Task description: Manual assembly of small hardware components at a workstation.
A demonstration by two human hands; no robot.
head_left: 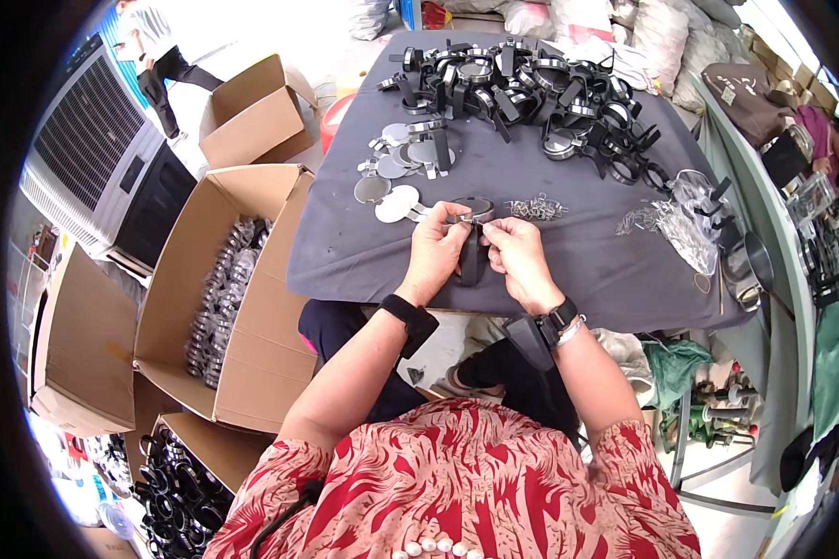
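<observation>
At the near edge of the grey cloth-covered table (587, 265), a metal ring with a black handle (473, 265) stands between my hands, its handle toward me. My left hand (433, 250) is closed around the ring's left side by the joint with the handle. Thumb and fingertips of my right hand (520, 261) are pinched together at the same joint; whatever they hold is too small to make out. Small metal clips (536, 207) lie in a heap just beyond my right hand. Round metal discs (397, 202) on flat arms spread out beyond my left hand.
A big pile of black-handled rings (531, 88) covers the table's far side. Thin wire pieces (639, 220) and a clear plastic bag (688, 238) lie at right. An open carton (261, 335) with wrapped parts stands left, near an air cooler (93, 130). A person (149, 47) is at far left.
</observation>
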